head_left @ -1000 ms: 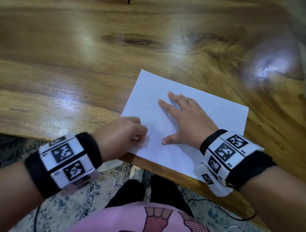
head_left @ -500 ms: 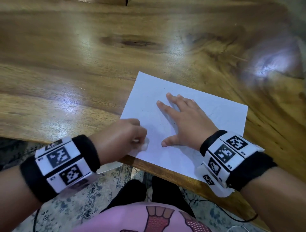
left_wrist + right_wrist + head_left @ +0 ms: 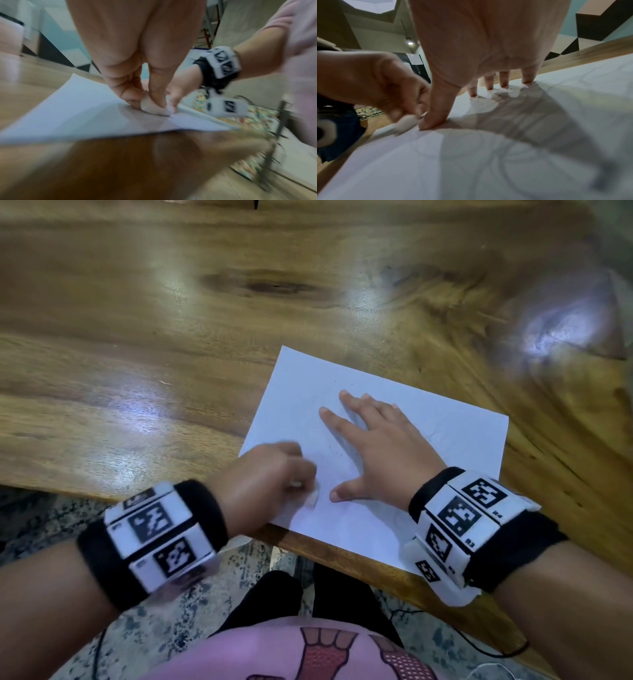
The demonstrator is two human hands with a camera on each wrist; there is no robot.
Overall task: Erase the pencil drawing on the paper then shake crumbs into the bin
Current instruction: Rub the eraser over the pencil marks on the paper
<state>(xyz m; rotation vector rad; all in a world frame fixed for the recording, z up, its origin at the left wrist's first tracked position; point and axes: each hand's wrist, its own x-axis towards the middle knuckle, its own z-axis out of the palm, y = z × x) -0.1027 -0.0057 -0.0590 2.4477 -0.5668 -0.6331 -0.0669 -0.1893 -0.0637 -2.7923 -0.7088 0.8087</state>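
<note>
A white sheet of paper (image 3: 445,440) lies at the near edge of the wooden table (image 3: 171,337), with faint pencil lines (image 3: 505,169) and dark crumbs (image 3: 481,102) on it. My left hand (image 3: 270,481) pinches a small white eraser (image 3: 312,498) against the paper's near left part; the eraser (image 3: 154,106) shows between thumb and fingers in the left wrist view. My right hand (image 3: 376,446) lies flat on the paper with fingers spread, its thumb close to the eraser (image 3: 406,124). No bin is in view.
The table edge (image 3: 342,553) runs just below the paper, which slightly overhangs it. Beneath are my legs (image 3: 308,594), a patterned rug (image 3: 68,645) and a thin cable (image 3: 479,645). Bare wood stretches left of and beyond the paper.
My left hand has shifted a little back and forth with the eraser and is motion-blurred now. The right hand and paper have stayed put.
</note>
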